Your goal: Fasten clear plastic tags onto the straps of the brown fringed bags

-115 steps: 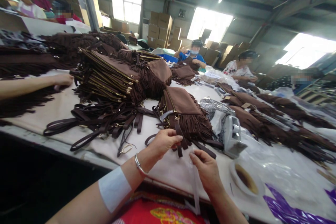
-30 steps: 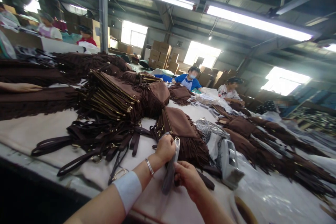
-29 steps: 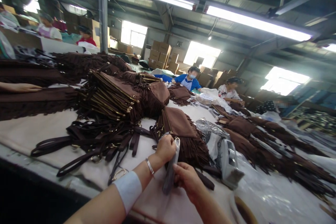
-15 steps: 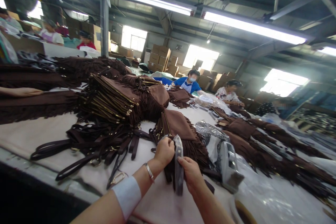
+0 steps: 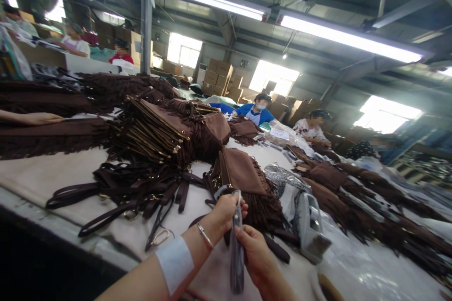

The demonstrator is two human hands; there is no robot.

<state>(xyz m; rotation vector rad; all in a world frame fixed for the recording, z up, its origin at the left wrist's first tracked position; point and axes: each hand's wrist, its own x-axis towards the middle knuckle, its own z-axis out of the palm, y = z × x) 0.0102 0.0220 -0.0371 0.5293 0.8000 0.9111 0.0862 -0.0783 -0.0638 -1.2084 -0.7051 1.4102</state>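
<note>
Between my hands hangs a dark strap in a clear plastic sleeve [image 5: 237, 258]. My left hand [image 5: 228, 209] is closed around its upper end, with a silver bangle and a white patch on that arm. Lower down, my right hand [image 5: 252, 247] pinches the sleeve's right edge between thumb and fingers. Just beyond them lies a brown fringed bag [image 5: 243, 171] with a gold zip. To the left is a tangle of dark straps [image 5: 141, 188] with metal rings, and behind it a stack of brown zipped pouches [image 5: 151, 131].
A tape dispenser [image 5: 310, 225] stands right of the fringed bag, beside clear plastic bags [image 5: 367, 254]. More brown bags [image 5: 328, 176] cover the table's right side. Another person's hand [image 5: 42, 119] rests on brown fringed pieces at left. Several people sit or stand farther back.
The sleeved strap and both hands are slightly lower in view. My left hand has turned and now wraps the sleeve's top. The whole view has shifted a little.
</note>
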